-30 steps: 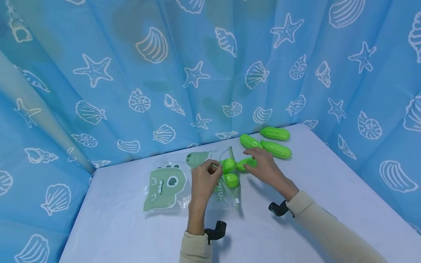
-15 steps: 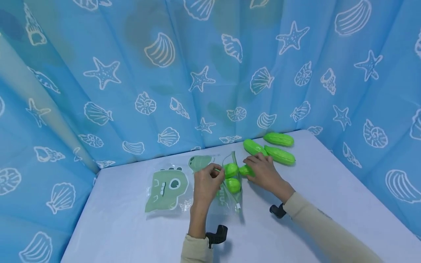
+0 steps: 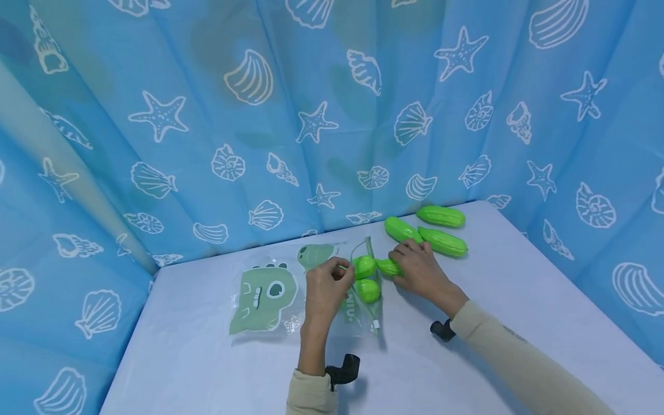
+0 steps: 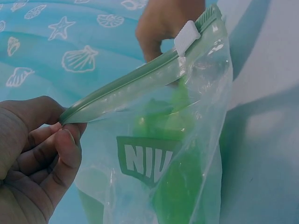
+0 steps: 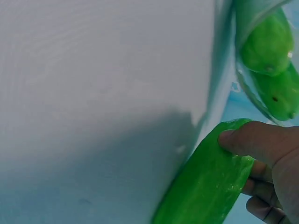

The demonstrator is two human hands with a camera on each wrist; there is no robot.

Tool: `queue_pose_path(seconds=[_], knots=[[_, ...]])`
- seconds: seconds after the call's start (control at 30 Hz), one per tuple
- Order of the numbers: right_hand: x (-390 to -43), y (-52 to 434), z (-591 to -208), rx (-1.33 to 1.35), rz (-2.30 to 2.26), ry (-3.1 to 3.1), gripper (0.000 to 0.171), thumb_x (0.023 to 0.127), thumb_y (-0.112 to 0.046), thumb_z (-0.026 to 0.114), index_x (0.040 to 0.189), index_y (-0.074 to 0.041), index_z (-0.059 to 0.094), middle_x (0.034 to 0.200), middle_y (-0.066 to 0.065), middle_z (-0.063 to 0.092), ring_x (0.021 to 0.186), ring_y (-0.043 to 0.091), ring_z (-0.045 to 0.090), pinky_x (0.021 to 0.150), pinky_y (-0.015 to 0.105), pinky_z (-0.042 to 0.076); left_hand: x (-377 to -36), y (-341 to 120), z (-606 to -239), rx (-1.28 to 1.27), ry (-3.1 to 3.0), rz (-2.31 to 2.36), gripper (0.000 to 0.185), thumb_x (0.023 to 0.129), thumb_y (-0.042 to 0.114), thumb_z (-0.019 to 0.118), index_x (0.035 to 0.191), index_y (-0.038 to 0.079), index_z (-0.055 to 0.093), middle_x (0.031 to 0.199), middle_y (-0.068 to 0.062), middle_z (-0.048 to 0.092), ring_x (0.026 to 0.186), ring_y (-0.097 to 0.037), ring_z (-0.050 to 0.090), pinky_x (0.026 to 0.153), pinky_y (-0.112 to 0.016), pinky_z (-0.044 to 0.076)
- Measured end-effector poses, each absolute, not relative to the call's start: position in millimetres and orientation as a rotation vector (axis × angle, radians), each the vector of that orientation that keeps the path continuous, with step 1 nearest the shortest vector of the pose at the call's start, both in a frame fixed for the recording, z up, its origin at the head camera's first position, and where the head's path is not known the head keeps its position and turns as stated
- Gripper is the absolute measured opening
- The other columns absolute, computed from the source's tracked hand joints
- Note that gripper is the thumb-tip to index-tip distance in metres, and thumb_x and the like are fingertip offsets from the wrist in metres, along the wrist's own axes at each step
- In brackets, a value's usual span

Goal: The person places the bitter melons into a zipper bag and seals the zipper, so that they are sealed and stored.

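Left hand [image 3: 325, 288] pinches the green zip edge of the clear bag [image 4: 168, 140], holding its mouth up off the white table [image 3: 207, 369]; two green cucumbers [image 3: 366, 280] sit inside, just past the fingertips. Right hand [image 3: 421, 270] grips a toy cucumber [image 5: 205, 186] at the bag mouth, thumb on top. Beyond its fingers, three more cucumbers [image 3: 441, 230] lie close together. Blue shell-print curtain [image 3: 259, 115] behind.
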State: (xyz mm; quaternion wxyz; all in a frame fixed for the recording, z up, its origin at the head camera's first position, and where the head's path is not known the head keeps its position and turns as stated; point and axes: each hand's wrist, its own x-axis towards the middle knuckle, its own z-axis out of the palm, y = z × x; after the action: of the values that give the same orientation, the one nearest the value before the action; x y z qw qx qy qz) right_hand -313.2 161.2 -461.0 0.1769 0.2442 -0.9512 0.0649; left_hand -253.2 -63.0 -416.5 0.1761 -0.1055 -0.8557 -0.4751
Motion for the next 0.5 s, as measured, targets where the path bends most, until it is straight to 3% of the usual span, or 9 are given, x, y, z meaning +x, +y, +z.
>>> queue_pose_path(seconds=[0.3, 0.5], knots=[[-304.4, 170.3, -436.0, 0.559, 0.336, -2.669, 0.047, 0.068, -0.037, 0.078, 0.104, -0.01, 0.064, 0.104, 0.006, 0.059, 0.103, 0.026, 0.042, 0.075, 0.045, 0.027, -252.8, -63.1, -416.5, -0.295, -2.421, -1.358, 0.011, 0.085, 0.018, 0.064, 0.089, 0.009, 0.068, 0.063, 0.003, 0.063, 0.041, -0.004, 0.052, 0.039, -0.021, 0.046], [-297.4, 173.0, -422.7, 0.526, 0.45, -2.582, 0.047, 0.071, -0.036, 0.075, 0.11, -0.012, 0.063, 0.105, 0.006, 0.058, 0.098, 0.026, 0.041, 0.067, 0.042, 0.023, -254.0, -64.4, -416.5, -0.297, -2.427, -1.322, 0.011, 0.084, 0.018, 0.064, 0.089, 0.009, 0.068, 0.063, 0.004, 0.062, 0.041, -0.003, 0.052, 0.039, -0.019, 0.045]])
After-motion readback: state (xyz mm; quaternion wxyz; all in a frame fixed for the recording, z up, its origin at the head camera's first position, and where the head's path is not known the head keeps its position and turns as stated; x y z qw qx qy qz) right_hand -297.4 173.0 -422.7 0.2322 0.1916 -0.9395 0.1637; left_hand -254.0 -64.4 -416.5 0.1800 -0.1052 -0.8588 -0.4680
